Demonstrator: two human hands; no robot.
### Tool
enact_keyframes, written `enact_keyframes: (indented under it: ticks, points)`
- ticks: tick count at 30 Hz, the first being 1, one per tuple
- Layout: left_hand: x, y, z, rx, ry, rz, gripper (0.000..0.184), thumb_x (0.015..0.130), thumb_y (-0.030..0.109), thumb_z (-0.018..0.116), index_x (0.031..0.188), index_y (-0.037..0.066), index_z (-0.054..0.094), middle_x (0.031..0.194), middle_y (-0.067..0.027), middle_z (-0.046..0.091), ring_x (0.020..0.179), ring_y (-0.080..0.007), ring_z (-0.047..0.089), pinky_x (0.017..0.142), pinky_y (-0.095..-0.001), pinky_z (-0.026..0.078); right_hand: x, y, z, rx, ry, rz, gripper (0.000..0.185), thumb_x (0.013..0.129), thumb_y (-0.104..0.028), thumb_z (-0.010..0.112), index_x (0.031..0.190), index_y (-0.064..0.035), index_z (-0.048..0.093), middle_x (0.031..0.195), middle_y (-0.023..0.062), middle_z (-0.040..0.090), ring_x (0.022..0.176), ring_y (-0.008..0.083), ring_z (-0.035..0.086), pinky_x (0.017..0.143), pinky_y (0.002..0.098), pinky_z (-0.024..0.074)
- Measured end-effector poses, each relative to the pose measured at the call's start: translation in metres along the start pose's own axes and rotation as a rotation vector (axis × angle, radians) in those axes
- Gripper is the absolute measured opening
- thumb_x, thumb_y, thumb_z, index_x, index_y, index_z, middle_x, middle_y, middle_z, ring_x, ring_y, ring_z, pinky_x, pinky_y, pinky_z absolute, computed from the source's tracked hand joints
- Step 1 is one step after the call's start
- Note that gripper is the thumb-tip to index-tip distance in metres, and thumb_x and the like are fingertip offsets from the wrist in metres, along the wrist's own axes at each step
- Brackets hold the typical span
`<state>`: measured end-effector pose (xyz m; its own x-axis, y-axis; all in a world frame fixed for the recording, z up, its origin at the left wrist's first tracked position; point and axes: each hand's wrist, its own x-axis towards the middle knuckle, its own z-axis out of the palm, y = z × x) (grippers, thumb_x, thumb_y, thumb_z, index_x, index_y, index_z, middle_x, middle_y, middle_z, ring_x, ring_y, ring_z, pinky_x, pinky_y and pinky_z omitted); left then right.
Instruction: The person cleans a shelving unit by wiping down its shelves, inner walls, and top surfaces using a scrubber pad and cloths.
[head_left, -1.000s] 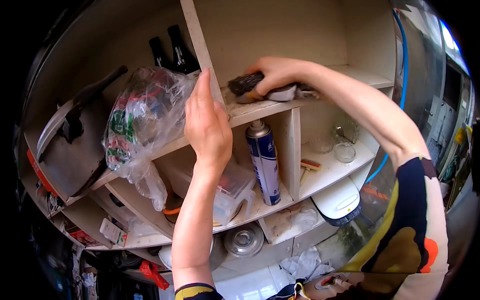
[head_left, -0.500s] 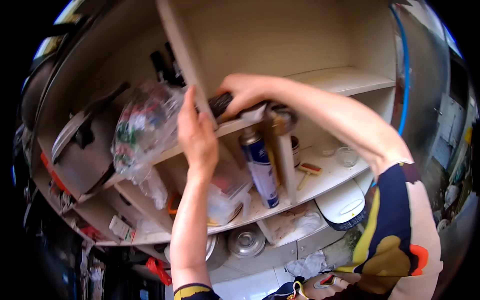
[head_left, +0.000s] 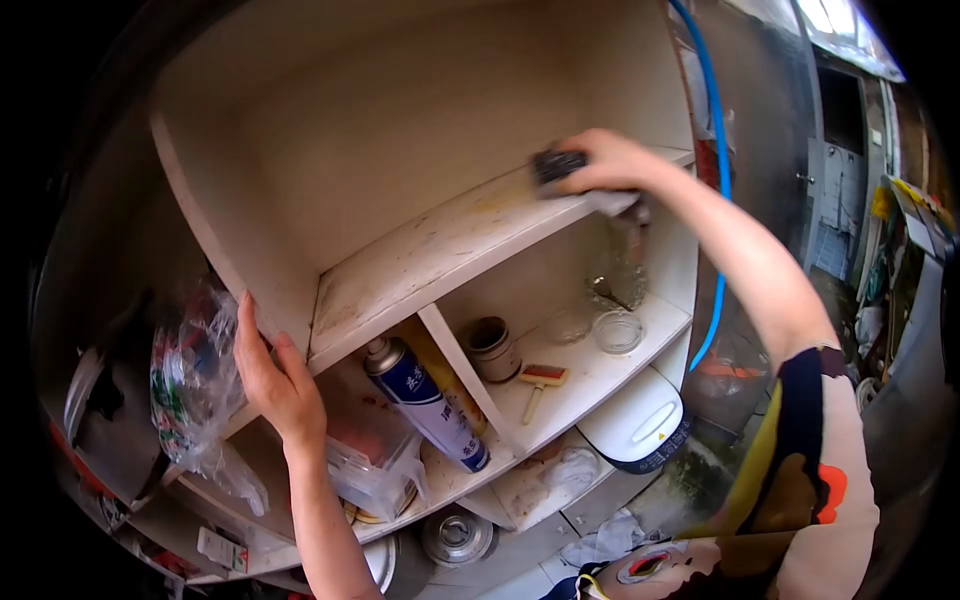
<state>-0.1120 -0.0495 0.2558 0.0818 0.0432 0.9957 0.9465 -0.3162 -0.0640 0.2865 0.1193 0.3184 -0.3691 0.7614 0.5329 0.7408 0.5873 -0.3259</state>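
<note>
While the right hand (head_left: 605, 165) clutched a dark wad (head_left: 556, 170) by the upper shelf's (head_left: 400, 258) front edge, the left hand (head_left: 287, 398) – thumb apart from fingers – stood at the divider (head_left: 212, 220); the spray can's (head_left: 428, 406) lettering was too small to read.

The person's left hand (head_left: 287, 395) at eight o'clock and right hand (head_left: 608, 162) past one make two. One dark bundle (head_left: 556, 170) at one o'clock, one spray can (head_left: 428, 403) at seven, one blue hose (head_left: 724, 180) at two, one white appliance (head_left: 630, 415) at four.
</note>
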Motion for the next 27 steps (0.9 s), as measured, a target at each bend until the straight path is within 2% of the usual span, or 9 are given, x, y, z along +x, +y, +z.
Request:
enact_keyframes:
  ticks: [2,4,6,11,13,17,21,25,27]
  points:
    - [0.0,-0.002,0.004,-0.031,0.024,-0.01,0.047,0.089,-0.002,0.049,0.136,-0.003,0.046,0.133,-0.0183,0.053,0.12,-0.0343,0.051,0.102,-0.039,0.038,-0.002,0.038,-0.014,-0.175,0.11,0.103,0.061,0.066,-0.054,0.073,0.11,-0.0115,0.07,0.098,0.0142,0.071,0.093,0.0284,0.067,0.082,0.0393,0.0516]
    - [0.001,0.003,0.006,-0.001,0.028,-0.027,0.049,0.087,-0.004,0.049,0.135,-0.003,0.046,0.132,-0.0187,0.054,0.118,-0.0346,0.052,0.101,-0.0392,0.039,-0.003,0.019,-0.016,-0.282,0.14,0.173,0.06,0.067,-0.054,0.072,0.109,-0.0126,0.07,0.097,0.0144,0.071,0.092,0.0294,0.067,0.082,0.0402,0.0518]
    - [0.0,0.0,0.008,0.018,0.044,-0.019,0.052,0.083,-0.007,0.05,0.135,-0.003,0.047,0.13,-0.0197,0.055,0.114,-0.0355,0.053,0.099,-0.0399,0.04,0.005,-0.01,-0.001,-0.422,0.088,0.053,0.055,0.068,-0.053,0.071,0.108,-0.0141,0.071,0.097,0.0146,0.071,0.093,0.0315,0.067,0.082,0.0411,0.0519]
    - [0.0,0.0,0.007,-0.006,0.077,-0.036,0.054,0.082,-0.006,0.052,0.135,-0.001,0.048,0.122,-0.0172,0.06,0.096,-0.0297,0.058,0.088,-0.0371,0.046,0.038,-0.143,0.06,-0.029,-0.247,-0.402,0.055,0.071,-0.044,0.072,0.107,-0.0041,0.069,0.095,0.0176,0.07,0.087,0.0297,0.067,0.077,0.0387,0.052]
    - [0.0,0.002,0.003,-0.022,0.015,-0.07,0.046,0.092,0.004,0.048,0.138,-0.001,0.044,0.134,-0.02,0.053,0.123,-0.0335,0.051,0.103,-0.0387,0.039,0.057,-0.192,0.092,0.068,-0.266,-0.627,0.057,0.07,-0.038,0.07,0.113,-0.001,0.066,0.094,0.0195,0.07,0.086,0.0302,0.066,0.078,0.0378,0.0514]
    - [0.0,0.0,0.003,0.002,0.021,-0.032,0.046,0.092,0.005,0.049,0.137,-0.001,0.045,0.132,-0.0202,0.054,0.12,-0.0348,0.052,0.101,-0.0392,0.04,0.085,-0.241,0.118,0.159,-0.396,-0.633,0.049,0.069,-0.021,0.068,0.113,-0.0013,0.066,0.092,0.0182,0.07,0.084,0.0269,0.066,0.074,0.0353,0.0514]
    - [0.0,0.0,0.002,-0.005,0.037,-0.022,0.045,0.092,0.005,0.049,0.136,0.0,0.047,0.131,-0.0187,0.056,0.116,-0.0335,0.055,0.097,-0.0388,0.042,0.064,-0.238,0.103,0.07,-0.384,-0.612,0.047,0.069,-0.018,0.068,0.112,-0.0012,0.066,0.089,0.0167,0.07,0.079,0.0245,0.065,0.07,0.0338,0.0513]
    - [-0.001,0.0,0.003,-0.044,0.047,-0.049,0.046,0.09,0.001,0.05,0.136,0.0,0.047,0.129,-0.0181,0.057,0.116,-0.0335,0.055,0.097,-0.0383,0.042,0.043,-0.227,0.071,0.118,-0.56,-0.578,0.044,0.069,-0.01,0.067,0.111,0.0002,0.066,0.082,0.0125,0.069,0.072,0.0204,0.064,0.065,0.0328,0.0509]
    - [0.0,-0.002,0.004,-0.029,0.051,-0.032,0.048,0.088,0.0,0.05,0.136,0.0,0.047,0.129,-0.0186,0.057,0.116,-0.034,0.055,0.098,-0.0387,0.042,0.059,-0.234,0.081,0.072,-0.561,-0.586,0.045,0.07,-0.009,0.069,0.114,-0.0008,0.066,0.09,0.0148,0.07,0.081,0.023,0.066,0.07,0.0347,0.0517]
